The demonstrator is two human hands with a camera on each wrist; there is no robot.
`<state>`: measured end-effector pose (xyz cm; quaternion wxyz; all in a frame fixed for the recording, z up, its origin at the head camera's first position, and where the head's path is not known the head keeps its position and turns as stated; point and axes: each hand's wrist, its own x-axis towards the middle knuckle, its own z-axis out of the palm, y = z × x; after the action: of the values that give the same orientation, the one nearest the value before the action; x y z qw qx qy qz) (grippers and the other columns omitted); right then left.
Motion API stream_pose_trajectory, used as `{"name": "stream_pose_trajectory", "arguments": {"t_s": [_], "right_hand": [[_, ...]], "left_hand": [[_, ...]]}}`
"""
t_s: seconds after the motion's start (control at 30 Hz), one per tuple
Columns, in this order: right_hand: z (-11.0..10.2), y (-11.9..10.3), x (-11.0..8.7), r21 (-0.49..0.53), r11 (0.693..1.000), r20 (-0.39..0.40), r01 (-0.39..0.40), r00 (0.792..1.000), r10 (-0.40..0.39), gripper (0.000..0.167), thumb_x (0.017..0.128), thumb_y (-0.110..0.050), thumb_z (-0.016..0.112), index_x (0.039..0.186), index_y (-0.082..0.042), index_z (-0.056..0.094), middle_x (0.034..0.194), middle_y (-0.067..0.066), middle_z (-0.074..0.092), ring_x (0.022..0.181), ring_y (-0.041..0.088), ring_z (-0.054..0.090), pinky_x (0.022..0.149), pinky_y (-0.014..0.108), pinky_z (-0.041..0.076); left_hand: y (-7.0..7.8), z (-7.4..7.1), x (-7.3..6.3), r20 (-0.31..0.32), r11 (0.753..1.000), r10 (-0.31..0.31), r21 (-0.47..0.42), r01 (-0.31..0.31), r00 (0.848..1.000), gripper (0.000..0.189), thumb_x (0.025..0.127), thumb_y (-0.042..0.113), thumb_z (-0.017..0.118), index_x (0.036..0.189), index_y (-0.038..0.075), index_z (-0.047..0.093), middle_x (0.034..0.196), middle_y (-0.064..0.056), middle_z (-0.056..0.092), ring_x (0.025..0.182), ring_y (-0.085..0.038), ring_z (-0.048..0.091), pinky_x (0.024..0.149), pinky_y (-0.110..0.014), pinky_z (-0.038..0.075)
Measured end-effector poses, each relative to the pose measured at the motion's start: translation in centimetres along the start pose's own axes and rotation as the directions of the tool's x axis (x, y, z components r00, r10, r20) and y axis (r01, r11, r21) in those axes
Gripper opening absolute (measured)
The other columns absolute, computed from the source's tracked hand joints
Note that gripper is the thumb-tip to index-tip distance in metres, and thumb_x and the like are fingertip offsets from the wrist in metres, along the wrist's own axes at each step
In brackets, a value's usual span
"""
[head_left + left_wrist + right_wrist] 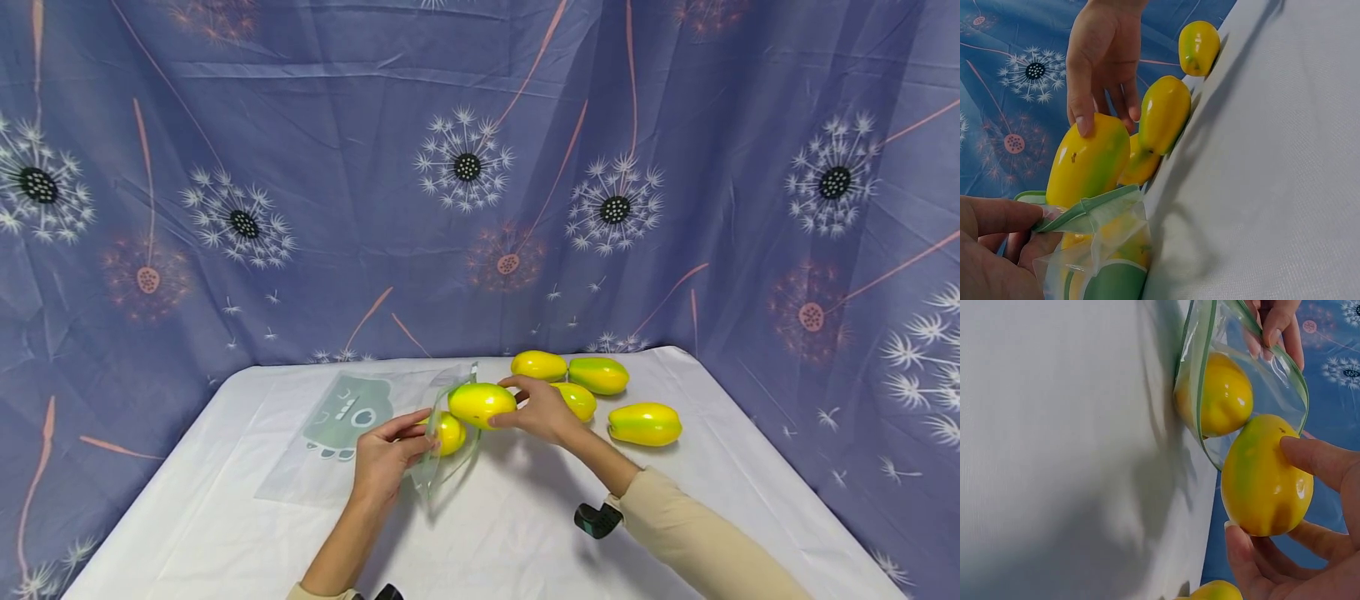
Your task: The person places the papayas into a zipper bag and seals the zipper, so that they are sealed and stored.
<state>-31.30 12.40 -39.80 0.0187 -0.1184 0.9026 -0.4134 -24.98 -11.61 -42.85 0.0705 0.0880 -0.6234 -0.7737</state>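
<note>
My left hand (386,458) pinches the rim of a clear zip bag (300,482) with a green zip edge and a green cartoon monster print. The bag lies on its side with its mouth spread toward the right. Inside it, near the mouth, sits one glossy yellow-green papaya (1225,394). My right hand (546,411) grips a second papaya (482,405) between thumb and fingers, its far end at the bag's opening. In the right wrist view this held papaya (1266,478) overlaps the green zip rim (1300,384). The left wrist view shows the left thumb and fingers (1007,215) on the rim.
Several more papayas lie on the white-covered table (525,533): one at the back (538,366), one beside it (598,376), one partly behind the right hand (577,402), and one farther right (645,424). A blue dandelion-print curtain (360,208) surrounds the table's back and sides.
</note>
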Motion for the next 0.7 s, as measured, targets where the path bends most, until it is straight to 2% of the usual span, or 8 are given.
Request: {"name": "stream_pose_trajectory", "arguments": {"t_s": [0.3,0.7], "right_hand": [[1.3,-0.3,0.1,-0.015,1.0,0.013,-0.001,1.0,0.001,0.066,0.073,-0.034,0.09,0.131,-0.014,0.067,0.122,0.011,0.07,0.108,0.03,0.066,0.078,0.038,0.057],[2.9,-1.7,0.2,-0.105,0.994,0.048,-0.01,0.999,0.015,0.066,0.074,-0.042,0.088,0.13,-0.013,0.067,0.112,0.01,0.072,0.098,0.023,0.066,0.078,0.038,0.056]], "left_hand": [[0.3,0.0,-0.1,0.005,1.0,-0.002,-0.022,0.002,1.0,0.042,0.077,-0.014,0.074,0.118,-0.004,0.073,0.082,-0.005,0.067,0.07,-0.017,0.073,0.069,-0.027,0.063],[0.3,-0.3,0.0,-0.001,1.0,0.011,-0.025,-0.011,1.0,0.044,0.075,-0.014,0.076,0.118,-0.004,0.073,0.081,-0.004,0.068,0.069,-0.017,0.073,0.07,-0.029,0.063]]}}
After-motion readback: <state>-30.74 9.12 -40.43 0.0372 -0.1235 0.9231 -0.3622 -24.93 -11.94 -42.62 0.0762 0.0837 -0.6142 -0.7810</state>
